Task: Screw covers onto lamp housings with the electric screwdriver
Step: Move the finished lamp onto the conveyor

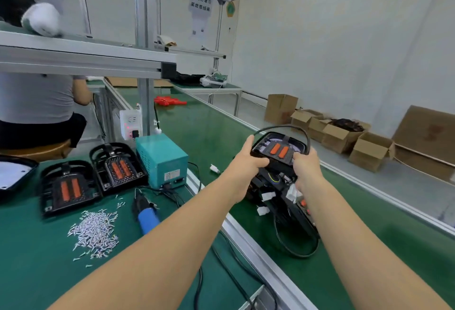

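Over the green conveyor belt [246, 122], left hand [248, 162] and right hand [306, 165] both grasp a black lamp housing [279, 151]; best carried level to the bench beside the screw pile [94, 233] and screwdriver [145, 213], minding its trailing cable [295, 248].

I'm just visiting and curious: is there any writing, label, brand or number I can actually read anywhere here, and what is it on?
Nothing here reads with certainty.
Hanging white sign: two rows of Chinese characters, too blurred to quote.
Label on the teal power box: print too small to read.
White socket box: faint marks, unreadable.
Cardboard boxes: reddish prints, blurred.
Green tag: unreadable.
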A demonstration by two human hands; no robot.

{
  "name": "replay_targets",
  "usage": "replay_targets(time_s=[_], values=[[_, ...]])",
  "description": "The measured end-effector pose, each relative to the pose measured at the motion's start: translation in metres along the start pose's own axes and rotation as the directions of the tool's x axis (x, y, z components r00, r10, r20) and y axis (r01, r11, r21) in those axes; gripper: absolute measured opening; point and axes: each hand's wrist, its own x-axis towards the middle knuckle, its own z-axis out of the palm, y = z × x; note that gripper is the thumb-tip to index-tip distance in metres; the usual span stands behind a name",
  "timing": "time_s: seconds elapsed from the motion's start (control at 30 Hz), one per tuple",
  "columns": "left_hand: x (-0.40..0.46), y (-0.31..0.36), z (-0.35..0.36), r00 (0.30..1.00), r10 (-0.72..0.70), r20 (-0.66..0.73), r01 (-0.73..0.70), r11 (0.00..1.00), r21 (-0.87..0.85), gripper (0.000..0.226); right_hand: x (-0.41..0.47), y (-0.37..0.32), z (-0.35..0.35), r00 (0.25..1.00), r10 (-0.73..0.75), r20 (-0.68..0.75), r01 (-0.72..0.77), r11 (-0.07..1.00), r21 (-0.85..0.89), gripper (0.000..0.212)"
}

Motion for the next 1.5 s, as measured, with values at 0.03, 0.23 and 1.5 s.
replay_targets(time_s=[0.03,0.23,1.5], values=[[0.001,-0.002,-0.001,1.0,0.007,0.021,-0.009,0.998,0.066,0.072,0.002,0.001,-0.003,1.0,0.019,-0.008,-0.02,0.999,-0.031,0.037],[0.009,-0.013,-0.003,0.982,0.069,0.177,-0.18,0.638,0.749,0.064,0.002,-0.011,-0.006,0.997,0.077,0.029,-0.046,0.813,-0.581,0.023],[-0.08,-0.034,-0.129,0.975,0.001,-0.221,0.207,0.342,0.917,0.081,-0.123,0.022,0.119,0.694,-0.224,0.684,0.72,0.176,-0.672,0.05]])
